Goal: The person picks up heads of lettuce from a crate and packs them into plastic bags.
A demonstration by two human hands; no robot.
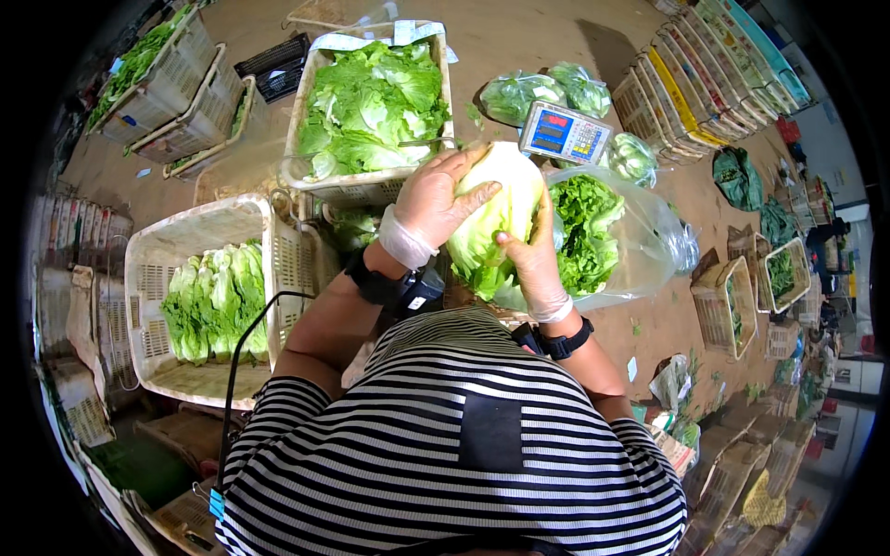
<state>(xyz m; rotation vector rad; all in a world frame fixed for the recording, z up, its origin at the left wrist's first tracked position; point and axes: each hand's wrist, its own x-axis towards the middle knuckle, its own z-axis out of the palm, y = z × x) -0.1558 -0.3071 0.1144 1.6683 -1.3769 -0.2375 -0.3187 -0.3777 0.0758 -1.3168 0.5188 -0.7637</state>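
A pale head of lettuce (501,199) with frilly green leaf ends is held between my two hands in front of my chest. My left hand (434,199), in a thin clear glove, wraps its left side with the thumb across the front. My gloved right hand (536,264) grips it from the lower right. Just right of it, a clear plastic bag (649,250) lies open around darker leafy lettuce (586,232). A digital scale (565,134) with a lit display stands beyond the bag.
Ahead left stands a crate (295,139) heaped with loose lettuce leaves. Left of me, a tilted crate (199,218) holds upright lettuce (218,301). Bagged greens (524,97) lie behind the scale. Stacked crates (663,93) rise at the far right, and several more stand along both sides.
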